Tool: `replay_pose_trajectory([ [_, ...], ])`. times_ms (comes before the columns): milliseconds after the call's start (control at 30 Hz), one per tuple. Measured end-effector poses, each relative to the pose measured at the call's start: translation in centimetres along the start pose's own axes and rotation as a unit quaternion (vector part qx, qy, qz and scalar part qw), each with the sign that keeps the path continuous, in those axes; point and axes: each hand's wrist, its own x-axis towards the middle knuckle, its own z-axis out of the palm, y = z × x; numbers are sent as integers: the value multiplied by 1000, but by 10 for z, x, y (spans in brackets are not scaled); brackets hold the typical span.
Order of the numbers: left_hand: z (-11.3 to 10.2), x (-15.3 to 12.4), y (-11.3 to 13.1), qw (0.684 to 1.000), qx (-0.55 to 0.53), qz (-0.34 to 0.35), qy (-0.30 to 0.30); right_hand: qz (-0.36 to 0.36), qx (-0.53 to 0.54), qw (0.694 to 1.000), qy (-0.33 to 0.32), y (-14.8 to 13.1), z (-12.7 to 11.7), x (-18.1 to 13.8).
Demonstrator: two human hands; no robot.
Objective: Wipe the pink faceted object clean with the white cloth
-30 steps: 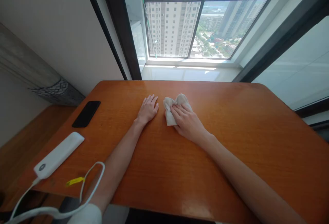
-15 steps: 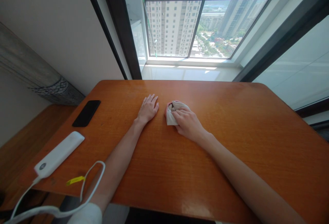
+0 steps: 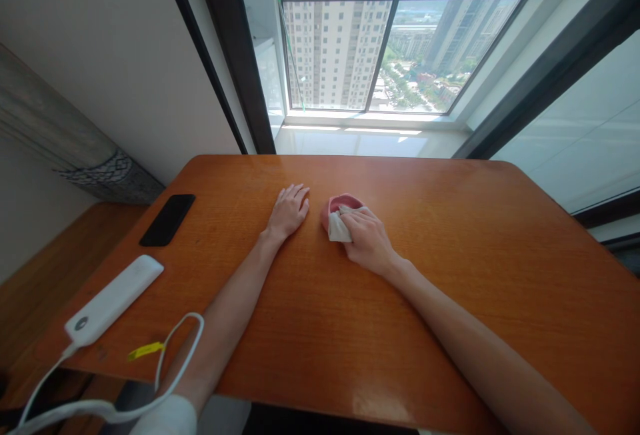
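Observation:
My right hand rests on the orange wooden table near its middle, fingers curled around a bunched white cloth. The cloth shows a pink edge at its far side; I cannot tell whether that is part of the cloth or a separate thing under it. My left hand lies flat on the table just to the left of the cloth, fingers stretched out, holding nothing and a small gap away from it.
A black phone lies face down near the table's left edge. Closer to me on the left sits a white power bank with a white cable looping off the front edge. A large window stands behind the table.
My right hand has gathered the spread cloth into a tighter bundle under its fingers, and a pink edge now shows at its far side. My left hand has stayed put.

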Motion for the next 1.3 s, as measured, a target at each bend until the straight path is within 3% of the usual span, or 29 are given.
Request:
replay_pose_trajectory([
  [100,-7,-4,12,998,-33,42,17,109,167,977,73,4,1,-2],
  [167,-12,-10,25,993,-75,80,32,204,316,921,97,5,3,-2],
  [233,-14,-16,38,987,-102,121,34,273,456,841,105,4,5,0],
  [400,-7,-25,59,962,-73,258,47,278,696,654,105,5,12,2],
  [533,3,-19,57,931,-50,340,122,285,763,572,98,15,15,1],
  [733,7,-19,56,922,-100,336,162,279,793,539,57,22,18,1],
  [900,10,-22,63,924,-263,241,137,278,791,544,23,23,20,3],
  [1000,12,-22,66,921,-297,211,135,284,792,540,26,24,19,4],
  [1200,9,-22,60,921,-201,296,156,297,805,511,55,21,14,4],
  [1300,9,-20,56,911,-237,305,143,305,803,508,54,20,15,4],
])
